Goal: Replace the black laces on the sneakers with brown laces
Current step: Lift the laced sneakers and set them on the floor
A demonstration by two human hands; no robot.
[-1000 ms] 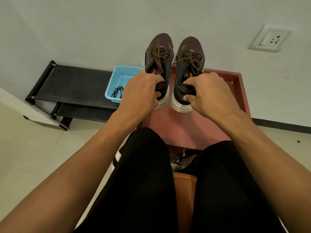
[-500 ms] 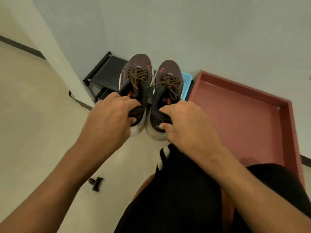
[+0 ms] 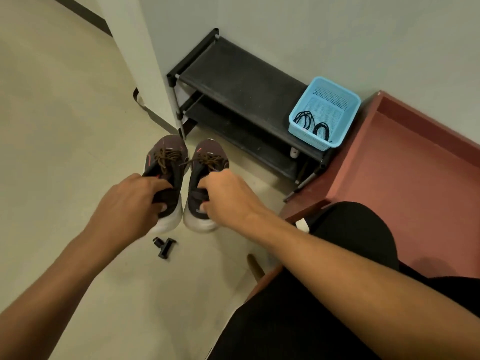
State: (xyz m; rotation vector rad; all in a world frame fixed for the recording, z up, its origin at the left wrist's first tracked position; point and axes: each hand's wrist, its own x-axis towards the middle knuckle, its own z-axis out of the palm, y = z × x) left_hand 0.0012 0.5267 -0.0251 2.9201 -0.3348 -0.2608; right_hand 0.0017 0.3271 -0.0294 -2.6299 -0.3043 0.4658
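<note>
Two dark sneakers with white soles and brown laces are side by side low over the pale floor, toes pointing away from me. My left hand point(image 3: 130, 203) grips the heel collar of the left sneaker point(image 3: 166, 167). My right hand point(image 3: 226, 198) grips the heel collar of the right sneaker point(image 3: 205, 172), fingers hooked inside the opening. The brown laces point(image 3: 166, 157) run through both shoes' eyelets. Two bundles of black laces point(image 3: 311, 124) lie in a light blue basket point(image 3: 342, 100) on the shoe rack.
A black two-tier shoe rack point(image 3: 241, 81) stands against the wall behind the shoes. A reddish-brown tray-like table point(image 3: 405, 178) is at the right. A small black clip part point(image 3: 165, 246) lies on the floor near the heels. A white wall corner point(image 3: 135, 48) is at the left.
Both hands carried the sneakers off the red table, leftward and down toward the floor in front of the rack. The view swung left and downward with them.
</note>
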